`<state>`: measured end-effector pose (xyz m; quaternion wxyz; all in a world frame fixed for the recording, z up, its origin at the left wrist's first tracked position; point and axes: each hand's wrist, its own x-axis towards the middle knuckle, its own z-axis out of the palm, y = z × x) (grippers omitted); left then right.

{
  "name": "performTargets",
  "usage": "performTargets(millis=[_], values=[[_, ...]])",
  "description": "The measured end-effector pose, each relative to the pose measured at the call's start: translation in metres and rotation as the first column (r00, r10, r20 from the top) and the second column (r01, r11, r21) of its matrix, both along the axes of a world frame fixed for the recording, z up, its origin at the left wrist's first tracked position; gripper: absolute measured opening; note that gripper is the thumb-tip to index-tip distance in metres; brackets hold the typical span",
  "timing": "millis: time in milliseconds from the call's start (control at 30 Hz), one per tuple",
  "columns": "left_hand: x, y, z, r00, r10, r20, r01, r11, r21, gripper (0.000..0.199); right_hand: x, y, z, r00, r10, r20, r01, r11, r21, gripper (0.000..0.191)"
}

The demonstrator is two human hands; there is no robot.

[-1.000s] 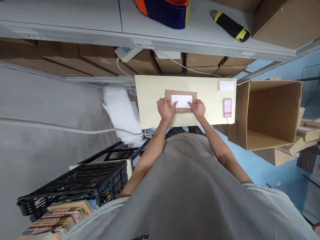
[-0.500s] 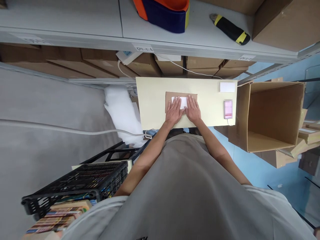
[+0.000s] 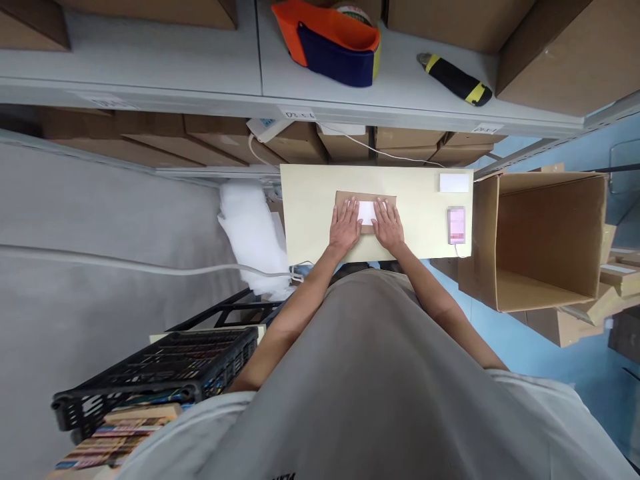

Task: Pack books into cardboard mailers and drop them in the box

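A flat brown cardboard package [image 3: 367,195] lies on the pale yellow tabletop [image 3: 310,207] in front of me. On its upper face is a white label [image 3: 367,213], its two ends partly covered by my fingers. My left hand [image 3: 346,225] rests flat over the left part of the label and package, fingers stretched out. Over the right part lies my right hand [image 3: 388,224], also flat with its fingers apart. Neither hand grasps anything. Between the hands the label's middle is visible.
A phone [image 3: 456,225] and a small white stack of labels [image 3: 454,183] lie at the table's right end. Beside it stands an open cardboard box [image 3: 493,293]. On the shelf above are an orange-and-blue tape dispenser [image 3: 335,53] and a utility knife [image 3: 456,80]. A black crate [image 3: 200,360] stands lower left.
My hands have moved slightly apart across the label, baring more of its middle. The whole view has shifted a little, showing more of the upper shelf.
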<state>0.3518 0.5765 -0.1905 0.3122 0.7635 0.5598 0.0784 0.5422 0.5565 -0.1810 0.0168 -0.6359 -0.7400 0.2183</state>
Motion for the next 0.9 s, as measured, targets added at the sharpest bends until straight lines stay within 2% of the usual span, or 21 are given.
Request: performTargets(millis=[100,267,433,533,633,667,733,833,900], values=[[-0.010,0.001,-0.001,0.995,0.102,-0.014,-0.103,0.995,-0.019,0.077,0.011,-0.002,0.002,0.996,-0.086,0.015,0.086,0.996,-0.002,0.070],[-0.016,0.000,-0.002,0.981,0.183,0.070,-0.182,0.983,-0.017,0.073,0.025,-0.009,0.004,0.975,-0.220,-0.029,0.219,0.975,-0.028,0.066],[-0.036,-0.019,0.002,0.964,0.231,0.134,-0.229,0.973,-0.034,0.067,0.049,-0.040,-0.003,0.935,-0.337,-0.111,0.330,0.941,-0.076,0.072],[-0.044,-0.038,-0.004,0.905,0.386,0.178,-0.365,0.920,-0.142,0.082,0.058,-0.062,-0.014,0.895,-0.378,-0.237,0.343,0.922,-0.178,0.081],[-0.047,-0.050,-0.012,0.832,0.521,0.192,-0.447,0.834,-0.324,0.114,0.058,-0.071,-0.020,0.863,-0.403,-0.304,0.307,0.897,-0.317,0.093],[-0.046,-0.051,-0.013,0.835,0.518,0.187,-0.442,0.833,-0.331,0.124,0.056,-0.071,-0.019,0.867,-0.396,-0.303,0.296,0.898,-0.326,0.097],[-0.042,-0.050,-0.010,0.883,0.436,0.176,-0.394,0.890,-0.229,0.129,0.051,-0.066,-0.012,0.897,-0.349,-0.272,0.285,0.926,-0.249,0.104],[-0.025,-0.041,0.000,0.972,0.175,0.154,-0.173,0.984,-0.028,0.100,0.036,-0.049,0.005,0.963,-0.180,-0.198,0.173,0.983,-0.054,0.091],[-0.008,-0.033,0.005,0.989,-0.002,0.149,0.002,1.000,0.003,0.083,0.022,-0.035,0.013,0.985,-0.040,-0.171,0.038,0.999,-0.014,0.075]])
